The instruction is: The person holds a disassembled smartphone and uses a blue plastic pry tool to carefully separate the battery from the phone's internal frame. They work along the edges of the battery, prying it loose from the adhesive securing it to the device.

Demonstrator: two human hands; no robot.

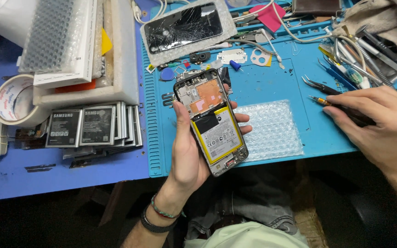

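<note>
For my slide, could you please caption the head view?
Left hand holds an opened phone; right hand grips a screwdriver.

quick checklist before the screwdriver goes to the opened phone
1. Phone held firm: ok, left hand wraps the opened phone, back facing up.
2. Tool in hand: ok, right hand has a grip on the screwdriver, tip clear of the phone.
3. Battery seated flat: ok.
4. Screws still in the frame: cannot tell, too small.
5. Landing spot: ok, bubble wrap pad lies on the blue mat.
6. Tweezers within reach: ok, by the right hand.
</note>
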